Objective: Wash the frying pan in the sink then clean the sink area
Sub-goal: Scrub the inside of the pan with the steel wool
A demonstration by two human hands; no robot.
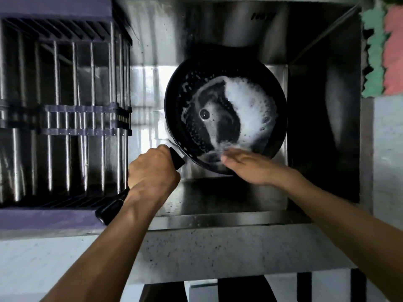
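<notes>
A black frying pan (pixel 183 101) hangs tilted over the steel sink (pixel 218 33), with white soap foam and water across its inside. My left hand (pixel 152 168) grips the pan's black handle (pixel 109 209), which runs down to the lower left. My right hand (pixel 246 164) lies with straight fingers on the pan's near inner rim, blurred, touching the foam. It holds nothing.
A purple dish rack (pixel 65 110) with metal bars fills the left side, next to the sink. A speckled stone counter edge (pixel 218 247) runs along the front. Green and pink sponges (pixel 383 51) sit at the far right, above a grey ledge.
</notes>
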